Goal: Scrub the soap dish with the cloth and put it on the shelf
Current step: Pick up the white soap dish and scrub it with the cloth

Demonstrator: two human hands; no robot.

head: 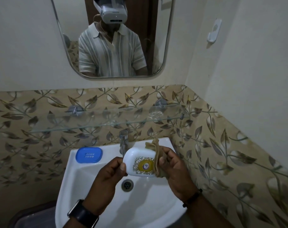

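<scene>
White soap dish (138,159) is up in the lower middle of the frame, held over the sink (84,178), label side facing me; my left hand (107,180) pinches its left end, thumb on top, fingers curled under; my right hand (176,170) grips the tan cloth (157,159) and presses it across the dish's right end, a fold poking up past the far edge; drain (127,185) sits just below the dish; tap (123,142) stands behind it; a blue tray (88,155) lies on the sink's left rim; the glass shelf (107,122) runs across the leaf-patterned tiles above; mirror (112,38) fills the top of the frame.
</scene>
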